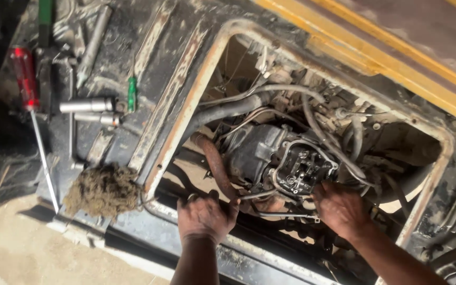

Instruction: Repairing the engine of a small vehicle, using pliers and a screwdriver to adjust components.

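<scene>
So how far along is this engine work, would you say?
The engine head already sits uncovered, its inner parts showing, and tools lie out: sockets and a red-handled screwdriver. Both hands are in the bay, left hand by the rusty pipe, right hand beside the head. Hoses still look attached, so it's probably mid-job.

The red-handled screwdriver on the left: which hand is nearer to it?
The left hand. It grips by the rusty pipe, to the right of and below the red-handled screwdriver. The right hand is farther right, at the open engine.
</scene>
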